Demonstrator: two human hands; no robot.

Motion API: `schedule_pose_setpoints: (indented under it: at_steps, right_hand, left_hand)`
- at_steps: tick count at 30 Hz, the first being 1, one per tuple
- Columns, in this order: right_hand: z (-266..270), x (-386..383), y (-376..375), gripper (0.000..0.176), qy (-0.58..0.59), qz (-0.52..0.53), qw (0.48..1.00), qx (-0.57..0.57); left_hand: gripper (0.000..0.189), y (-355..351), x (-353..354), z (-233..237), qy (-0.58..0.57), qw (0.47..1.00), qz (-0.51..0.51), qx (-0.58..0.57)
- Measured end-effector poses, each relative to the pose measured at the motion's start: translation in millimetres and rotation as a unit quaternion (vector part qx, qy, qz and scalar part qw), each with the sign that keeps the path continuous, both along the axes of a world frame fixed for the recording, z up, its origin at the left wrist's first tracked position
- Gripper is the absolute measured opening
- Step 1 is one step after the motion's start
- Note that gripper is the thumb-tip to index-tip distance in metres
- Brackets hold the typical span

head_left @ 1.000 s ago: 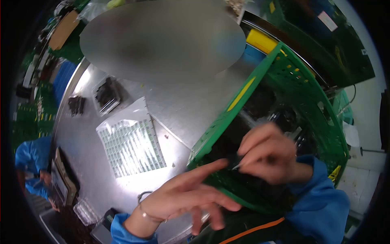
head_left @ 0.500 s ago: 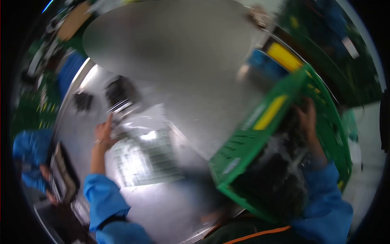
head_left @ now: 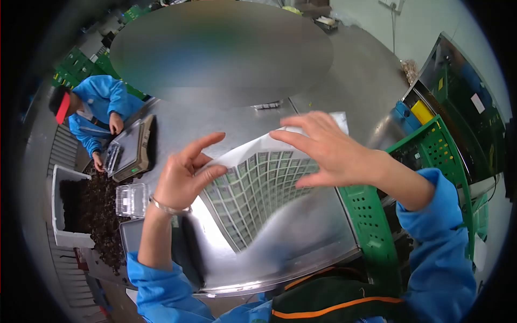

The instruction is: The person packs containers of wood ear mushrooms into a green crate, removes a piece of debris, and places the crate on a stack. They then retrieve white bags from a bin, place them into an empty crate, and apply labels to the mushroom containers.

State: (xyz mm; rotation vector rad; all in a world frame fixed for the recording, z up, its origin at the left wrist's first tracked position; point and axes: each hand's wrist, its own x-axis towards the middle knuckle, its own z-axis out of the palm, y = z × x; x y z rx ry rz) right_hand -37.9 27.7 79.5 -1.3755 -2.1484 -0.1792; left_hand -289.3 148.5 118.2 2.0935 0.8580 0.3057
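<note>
A white sheet (head_left: 250,185) printed with rows of small green labels curves upward over the metal table. At its upper left edge, my left hand (head_left: 186,175) pinches it between thumb and a bent finger, the index finger raised apart. My right hand (head_left: 334,153) is over the sheet's upper right part, fingers and thumb spread; whether its fingertips touch the sheet is unclear. A green crate (head_left: 371,220) stands beside my right forearm, its contents mostly hidden by the arm.
A co-worker in blue (head_left: 99,110) handles a clear tray on a scale (head_left: 142,151) at the left. Nearer are a white box (head_left: 59,204) with a dark heap (head_left: 105,226) and clear containers (head_left: 132,199). A blue and yellow object (head_left: 420,112) is at right.
My right hand has left the green crate, now lower at the right, and moved over the sheet. My left hand has come to the sheet, which is now raised and curved. The view has shifted.
</note>
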Motion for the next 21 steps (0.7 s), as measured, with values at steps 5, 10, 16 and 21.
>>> schedule_pose_setpoints:
  at_steps: [5, 10, 16, 21]
  right_hand:
    - [20.7, -35.3, -5.0, 0.046, 0.236, 0.045, 0.906, -0.347]
    - [61.8, -51.2, -28.8, 0.049, 0.304, 0.132, 0.81, -0.485]
    - [33.7, -73.1, -76.6, 0.069, 0.664, 0.06, 0.68, -0.304]
    - [47.4, -111.4, -100.4, 0.073, 0.692, 0.05, 0.719, -0.043]
  left_hand:
    - [0.048, -36.8, -80.4, -5.7, -0.191, 0.981, -0.019, 0.041]
    - [0.012, -61.2, -128.7, -15.2, -0.293, 0.94, 0.155, -0.079]
    - [0.014, -87.7, -134.3, -7.0, -0.461, 0.864, 0.197, -0.047]
    - [0.019, -103.7, -131.7, 6.7, -0.469, 0.869, 0.149, -0.049]
